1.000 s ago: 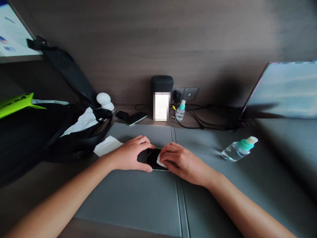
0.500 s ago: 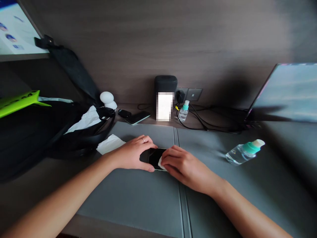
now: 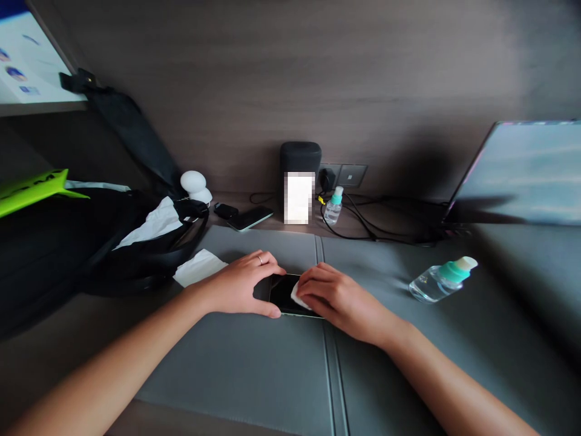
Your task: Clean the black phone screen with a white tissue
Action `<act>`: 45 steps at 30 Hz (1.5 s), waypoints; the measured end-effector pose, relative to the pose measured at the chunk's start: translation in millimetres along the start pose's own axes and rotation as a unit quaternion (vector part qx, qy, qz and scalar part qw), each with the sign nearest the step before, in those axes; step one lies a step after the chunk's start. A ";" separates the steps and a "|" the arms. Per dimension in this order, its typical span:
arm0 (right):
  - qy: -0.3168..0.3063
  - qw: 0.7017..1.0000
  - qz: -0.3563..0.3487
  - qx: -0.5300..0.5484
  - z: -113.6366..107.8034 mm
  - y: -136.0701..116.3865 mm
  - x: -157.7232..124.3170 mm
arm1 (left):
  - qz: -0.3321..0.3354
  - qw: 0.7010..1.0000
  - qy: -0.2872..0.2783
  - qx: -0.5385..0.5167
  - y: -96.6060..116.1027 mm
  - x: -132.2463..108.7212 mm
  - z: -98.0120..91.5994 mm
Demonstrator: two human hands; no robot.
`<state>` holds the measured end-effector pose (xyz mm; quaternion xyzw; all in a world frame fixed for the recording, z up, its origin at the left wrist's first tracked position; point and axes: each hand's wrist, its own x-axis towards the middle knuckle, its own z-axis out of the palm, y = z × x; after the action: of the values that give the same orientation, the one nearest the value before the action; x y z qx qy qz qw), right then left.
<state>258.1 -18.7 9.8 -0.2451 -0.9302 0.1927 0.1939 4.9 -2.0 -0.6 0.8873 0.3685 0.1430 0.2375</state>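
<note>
A dark phone (image 3: 282, 292) lies flat on the grey desk mat (image 3: 254, 363). My left hand (image 3: 240, 284) grips the phone's left end, thumb along the near edge and fingers curled over the far edge. My right hand (image 3: 336, 297) presses a small white wipe (image 3: 298, 298) onto the screen with its fingers bent over it. The right part of the phone is hidden under that hand.
A clear bottle with a teal cap (image 3: 440, 280) lies on its side to the right. A white tissue (image 3: 198, 267), black bag (image 3: 91, 242), second phone (image 3: 249, 218), small spray bottle (image 3: 333, 206), black speaker (image 3: 299, 175), cables and an open laptop (image 3: 521, 175) surround the mat.
My right hand with the wipe has shifted slightly over the screen. My left hand keeps its hold on the phone. The view has moved a little.
</note>
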 end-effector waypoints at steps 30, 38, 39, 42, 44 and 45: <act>0.018 1.000 0.015 -0.016 4.4 3.7 0.7 | -0.005 1.000 0.001 0.010 0.0 -1.3 0.5; 0.011 1.000 0.018 -0.011 3.9 5.3 0.6 | -0.004 1.000 -0.001 0.014 -1.3 -0.7 0.6; 0.013 1.000 0.021 -0.012 4.0 4.7 0.8 | -0.005 1.000 -0.001 0.015 -1.2 -0.6 0.5; 0.000 1.000 0.013 -0.011 4.9 1.7 2.5 | -0.001 1.000 -0.003 0.017 -0.7 -0.6 0.4; -0.008 1.000 0.006 -0.007 4.2 1.4 3.2 | -0.001 1.000 -0.005 0.016 -0.4 -0.8 0.4; -0.008 1.000 0.007 -0.006 3.3 2.1 3.2 | -0.002 1.000 -0.004 0.015 -0.3 -1.0 0.3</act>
<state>254.8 -16.2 6.9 -0.2514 -0.9310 0.1906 0.1838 4.2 -2.6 -1.1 0.8905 0.3716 0.1332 0.2261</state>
